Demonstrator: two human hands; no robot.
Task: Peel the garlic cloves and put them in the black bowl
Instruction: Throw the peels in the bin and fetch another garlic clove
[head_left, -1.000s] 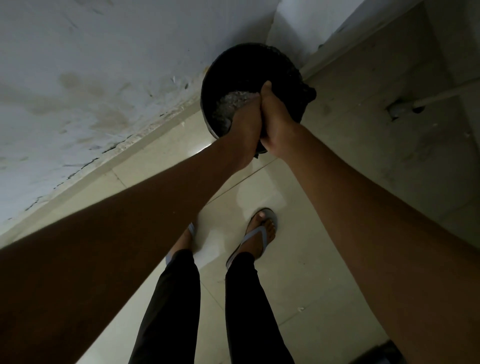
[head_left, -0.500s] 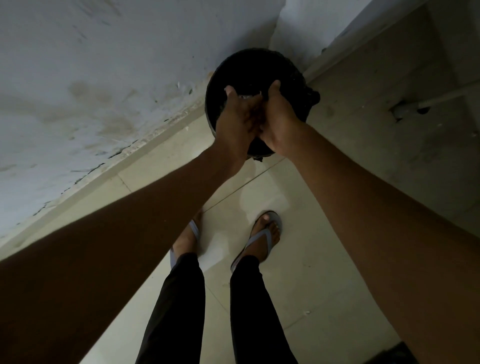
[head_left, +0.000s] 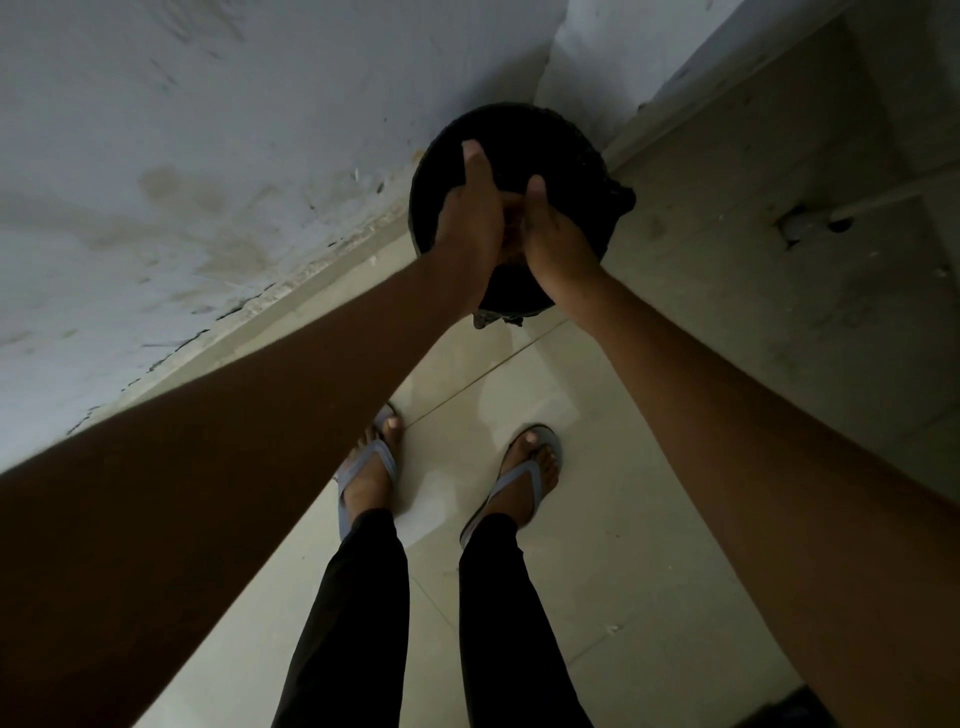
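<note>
A round black container (head_left: 566, 156) showed dark all over, its inside too dim to make out. The painted wall (head_left: 208, 130) along the left edge of the floor was pale bluish-white, mottled with brownish-yellow stains and dark cracks near its foot. The glossy floor tiles (head_left: 623, 519) were pale beige with thin darker grout lines. The slim trousers (head_left: 358, 623) were plain black. The two flip-flop sandals (head_left: 524, 483) had greyish-blue straps and soles. A low raised ledge (head_left: 753, 260) at the right edge of the floor was dull grey-beige, speckled with faint dark marks.
</note>
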